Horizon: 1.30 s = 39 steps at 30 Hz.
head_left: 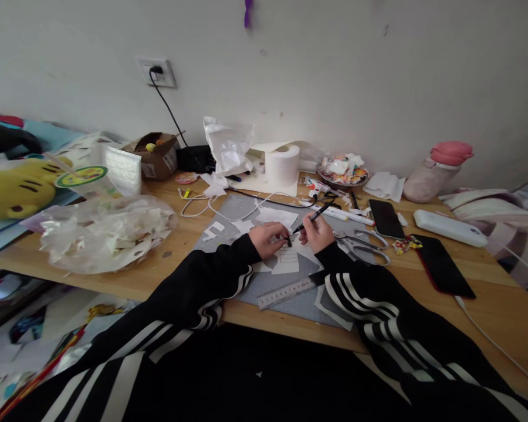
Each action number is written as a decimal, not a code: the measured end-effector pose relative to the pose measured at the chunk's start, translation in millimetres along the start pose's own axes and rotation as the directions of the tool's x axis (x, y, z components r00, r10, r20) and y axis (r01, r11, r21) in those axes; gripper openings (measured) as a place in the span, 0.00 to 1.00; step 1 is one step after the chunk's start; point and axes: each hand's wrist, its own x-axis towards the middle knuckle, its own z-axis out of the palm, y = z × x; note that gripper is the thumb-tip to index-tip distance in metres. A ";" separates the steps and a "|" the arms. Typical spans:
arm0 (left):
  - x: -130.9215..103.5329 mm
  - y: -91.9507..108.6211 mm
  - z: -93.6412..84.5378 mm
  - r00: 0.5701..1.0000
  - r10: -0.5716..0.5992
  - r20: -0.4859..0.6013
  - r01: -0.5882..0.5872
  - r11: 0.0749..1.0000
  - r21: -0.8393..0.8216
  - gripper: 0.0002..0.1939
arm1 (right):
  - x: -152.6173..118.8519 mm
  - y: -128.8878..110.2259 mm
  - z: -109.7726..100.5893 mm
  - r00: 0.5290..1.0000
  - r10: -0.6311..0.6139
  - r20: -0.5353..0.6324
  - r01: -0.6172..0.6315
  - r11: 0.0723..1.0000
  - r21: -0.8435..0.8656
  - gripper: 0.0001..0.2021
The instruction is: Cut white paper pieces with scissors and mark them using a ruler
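Observation:
My right hand point(317, 233) grips a black pen point(313, 216), its tip pointing left and down towards my other hand. Between the closed fingertips of my left hand point(269, 239) is a small black piece point(289, 241) that looks like a pen cap. Pen tip and black piece are very close; whether they touch I cannot tell. Just below both hands lies a small white paper point(287, 262) with ruled lines. A steel ruler point(286, 292) rests nearer the table's front edge, partly under my right sleeve. Under these is a grey cutting mat point(246, 291).
Scissors point(364, 245) lie right of my right hand, near two phones point(386, 219) and a white power bank point(449, 227). A plastic bag of paper scraps point(110, 234) sits at left. Behind stand a paper roll point(282, 166), a cardboard box point(156, 161) and a pink-lidded bottle point(433, 176).

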 end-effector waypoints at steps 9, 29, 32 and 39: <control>0.3 1.3 0.8 1.000 0.004 -0.008 -0.004 1.000 -0.015 0.05 | -24.9 16.9 -27.5 0.998 -0.064 0.008 0.064 0.997 0.040 0.20; -0.3 -7.5 5.9 0.999 0.035 0.010 -0.036 0.999 0.039 0.06 | -33.3 26.1 -32.0 0.988 -0.112 0.104 0.117 0.992 -0.046 0.12; -0.2 -6.4 5.8 0.998 0.059 0.012 -0.060 0.998 0.033 0.06 | -32.8 27.2 -31.1 0.989 -0.102 0.104 0.107 0.993 -0.042 0.12; 1.8 -5.5 9.7 0.994 0.105 0.023 -0.106 0.993 0.052 0.07 | -33.5 32.0 -29.4 0.980 -0.129 0.154 0.138 0.989 -0.047 0.10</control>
